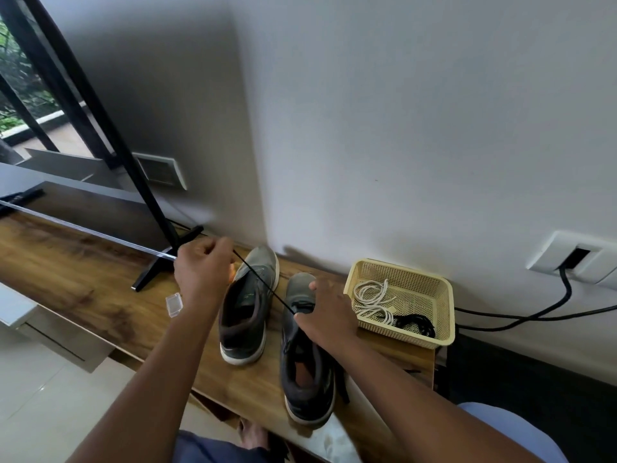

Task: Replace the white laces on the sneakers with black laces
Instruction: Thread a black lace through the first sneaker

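Right hand (325,315) hiding sneaker (307,355) eyelets, lace (263,282) blurred

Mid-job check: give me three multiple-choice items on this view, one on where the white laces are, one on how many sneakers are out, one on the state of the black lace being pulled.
1. Where do the white laces lie?
A. in the basket
B. on the floor
C. in a sneaker

2. How many sneakers stand on the wooden table?
A. one
B. two
C. three

3. The black lace between the hands is
A. slack
B. taut
C. knotted

Key: 1 A, the white laces lie in the basket. 2 B, left sneaker and right sneaker stand on the wooden table. 3 B, the black lace runs straight from the left hand to the right hand.
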### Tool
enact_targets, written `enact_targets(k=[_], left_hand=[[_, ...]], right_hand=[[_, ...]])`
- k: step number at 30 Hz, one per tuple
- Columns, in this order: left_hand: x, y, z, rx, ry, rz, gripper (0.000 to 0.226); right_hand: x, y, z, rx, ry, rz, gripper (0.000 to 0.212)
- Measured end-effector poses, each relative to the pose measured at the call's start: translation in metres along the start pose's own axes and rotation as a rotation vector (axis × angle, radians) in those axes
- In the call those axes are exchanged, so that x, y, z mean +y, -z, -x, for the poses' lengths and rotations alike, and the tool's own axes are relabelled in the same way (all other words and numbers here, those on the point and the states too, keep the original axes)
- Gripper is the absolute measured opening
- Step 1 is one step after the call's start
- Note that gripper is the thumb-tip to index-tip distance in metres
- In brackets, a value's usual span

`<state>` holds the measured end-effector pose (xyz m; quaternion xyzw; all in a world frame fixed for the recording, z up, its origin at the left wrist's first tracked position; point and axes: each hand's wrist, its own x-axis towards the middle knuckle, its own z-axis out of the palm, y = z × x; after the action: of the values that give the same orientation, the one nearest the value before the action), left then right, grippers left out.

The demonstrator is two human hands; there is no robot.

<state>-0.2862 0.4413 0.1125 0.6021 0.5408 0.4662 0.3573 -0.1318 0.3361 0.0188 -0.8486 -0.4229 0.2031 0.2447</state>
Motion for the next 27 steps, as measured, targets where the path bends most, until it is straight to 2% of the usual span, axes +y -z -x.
enact_targets(k=[2,3,4,5,6,7,10,13,15,16,20,22,27], left_hand=[[-0.003,0.002,0.001,-0.024,-0.139,-0.516,0.01],[-0.004,0.002,0.004,-0.118,-0.162,-0.671,0.023],[-0.006,0.0,0.004,-0.226,-0.175,-0.756,0.049],[-0.008,-0.001,0.006,-0.302,-0.19,-0.793,0.065],[-0.007,-0.004,0.008,-0.334,-0.22,-0.819,0.07],[-0.007,-0.008,0.011,-0.348,-0.26,-0.845,0.068],[-0.002,-0.018,0.018,-0.414,-0.33,-0.91,0.05],[-0.007,-0.032,0.025,-0.66,-0.374,-0.871,0.043],[-0.013,-0.04,0.028,-0.786,-0.342,-0.947,0.043],[-0.016,-0.044,0.029,-0.818,-0.326,-0.992,0.042],[-0.023,-0.052,0.028,-0.805,-0.332,-1.033,0.016],[-0.024,-0.051,0.024,-0.744,-0.324,-0.988,0.017],[-0.015,-0.04,0.015,-0.51,-0.255,-0.789,0.015]], right_hand=[[0.0,0.002,0.0,-0.018,-0.011,-0.066,0.058],[0.001,0.003,-0.001,-0.022,-0.013,-0.101,0.053],[0.0,0.006,-0.002,-0.02,-0.01,-0.127,0.045],[0.0,0.01,-0.003,-0.009,-0.005,-0.15,0.036],[0.0,0.015,-0.004,0.008,-0.005,-0.177,0.026],[0.001,0.02,-0.004,0.018,-0.01,-0.218,0.018],[0.005,0.033,-0.005,0.0,-0.024,-0.272,0.024],[0.01,0.039,-0.006,-0.054,-0.022,-0.181,0.012],[0.011,0.042,-0.003,-0.096,-0.009,-0.126,0.006],[0.011,0.043,-0.001,-0.12,0.009,-0.109,0.011],[0.01,0.042,0.013,-0.238,0.099,0.096,0.039],[0.012,0.038,0.018,-0.228,0.134,0.182,0.039],[0.012,0.033,0.023,-0.186,0.143,0.211,0.046]])
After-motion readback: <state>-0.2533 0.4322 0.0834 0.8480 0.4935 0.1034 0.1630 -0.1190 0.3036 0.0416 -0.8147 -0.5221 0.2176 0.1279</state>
